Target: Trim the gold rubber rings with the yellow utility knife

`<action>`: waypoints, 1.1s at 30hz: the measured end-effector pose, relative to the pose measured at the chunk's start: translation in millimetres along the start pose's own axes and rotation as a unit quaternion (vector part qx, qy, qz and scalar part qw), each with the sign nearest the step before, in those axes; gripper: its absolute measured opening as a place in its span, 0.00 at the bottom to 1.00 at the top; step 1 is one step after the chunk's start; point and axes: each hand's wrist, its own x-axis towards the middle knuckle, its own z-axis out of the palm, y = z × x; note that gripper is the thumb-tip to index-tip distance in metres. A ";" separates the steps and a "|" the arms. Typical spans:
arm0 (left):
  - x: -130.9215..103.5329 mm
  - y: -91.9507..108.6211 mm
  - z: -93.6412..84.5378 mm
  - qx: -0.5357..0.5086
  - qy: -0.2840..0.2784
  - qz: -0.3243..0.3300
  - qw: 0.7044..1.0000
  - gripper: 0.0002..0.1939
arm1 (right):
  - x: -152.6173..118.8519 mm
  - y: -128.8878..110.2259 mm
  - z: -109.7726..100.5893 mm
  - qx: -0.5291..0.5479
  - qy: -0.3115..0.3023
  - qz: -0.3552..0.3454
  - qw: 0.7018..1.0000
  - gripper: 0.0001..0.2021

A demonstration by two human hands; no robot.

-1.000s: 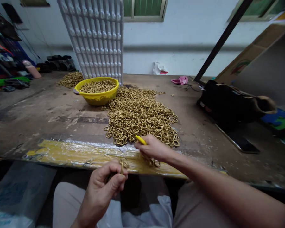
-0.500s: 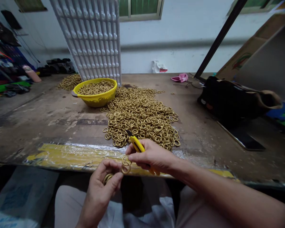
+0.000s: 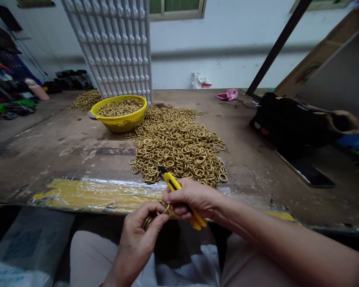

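My left hand (image 3: 143, 233) is closed around several gold-coloured rings (image 3: 147, 222), with one ring (image 3: 166, 209) pinched at its thumb and forefinger. My right hand (image 3: 194, 199) grips a yellow utility knife (image 3: 172, 182), whose dark blade end points up and away to the left. The right fingertips meet the pinched ring beside the left thumb; the exact contact is partly hidden. Just beyond both hands spreads a large heap of gold rings (image 3: 179, 143) on the worn table (image 3: 62, 147).
A yellow basin (image 3: 119, 122) full of rings stands behind the heap's left side, before a ribbed translucent panel (image 3: 116, 52). Farther left lies a smaller ring pile (image 3: 86, 100). On the right are a black bag (image 3: 290, 119), a phone (image 3: 308, 171) and a pink cloth (image 3: 227, 94).
My left hand has moved right and slightly down, closer to my right hand. The ring between the hands has turned and is now more covered by fingers. The knife stays in my right hand.
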 end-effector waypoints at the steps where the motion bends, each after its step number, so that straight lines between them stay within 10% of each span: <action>1: -0.5 -0.6 0.6 -0.017 -0.012 -0.018 1.000 0.06 | 0.5 0.0 -0.6 -0.009 0.001 0.001 1.000 0.06; 6: 0.6 -5.1 3.8 -0.177 -0.015 -0.151 0.972 0.11 | -5.0 -3.4 1.2 -0.269 0.083 -0.070 0.957 0.10; 11: 7.1 -2.5 2.0 -0.311 0.064 -0.197 0.928 0.17 | -14.8 3.4 4.7 -0.657 0.182 -0.188 0.707 0.03; 15: 7.3 -3.8 1.3 -0.311 0.064 -0.185 0.930 0.16 | -12.9 14.3 6.9 -0.731 0.199 -0.190 0.625 0.05; 23: 5.4 -8.3 1.9 -0.219 0.017 -0.149 0.964 0.14 | -2.4 8.9 -7.3 -0.778 0.177 -0.167 0.579 0.08; 28: -5.5 -5.8 -5.9 -0.159 -0.049 -0.138 0.976 0.12 | -1.6 -17.4 -53.7 -0.745 0.327 -0.061 0.579 0.07; 33: -20.8 -20.1 1.1 -0.024 -0.136 -0.110 0.984 0.11 | -1.2 -31.9 -80.5 -0.649 0.368 -0.137 0.652 0.08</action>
